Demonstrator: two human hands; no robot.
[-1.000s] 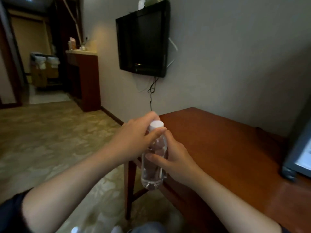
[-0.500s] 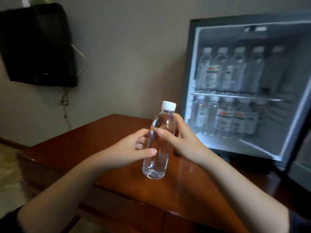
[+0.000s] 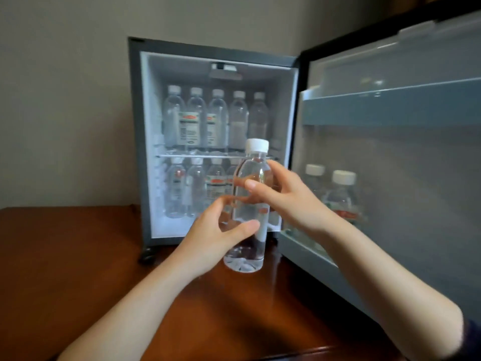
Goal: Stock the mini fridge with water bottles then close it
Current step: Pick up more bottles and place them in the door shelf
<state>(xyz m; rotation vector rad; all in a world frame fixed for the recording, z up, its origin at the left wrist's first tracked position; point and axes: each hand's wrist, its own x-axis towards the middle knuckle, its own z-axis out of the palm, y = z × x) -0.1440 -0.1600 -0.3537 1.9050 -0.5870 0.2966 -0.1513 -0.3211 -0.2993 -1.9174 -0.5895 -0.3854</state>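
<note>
Unlabelled water bottle (image 3: 250,204) between both hands.

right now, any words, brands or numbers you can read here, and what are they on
No text can be read.
Fridge bottles: white labels with a red mark, print too blurred.
Door bottles: red on the labels, blurred.
Held bottle: no label shows.
Mini fridge and door: no signs visible.

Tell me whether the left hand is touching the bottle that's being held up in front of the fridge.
Touching. In the head view, the left hand has its thumb pressed on the front of the bottle, its fingers curling behind the clear plastic. The right hand grips higher up.
</note>
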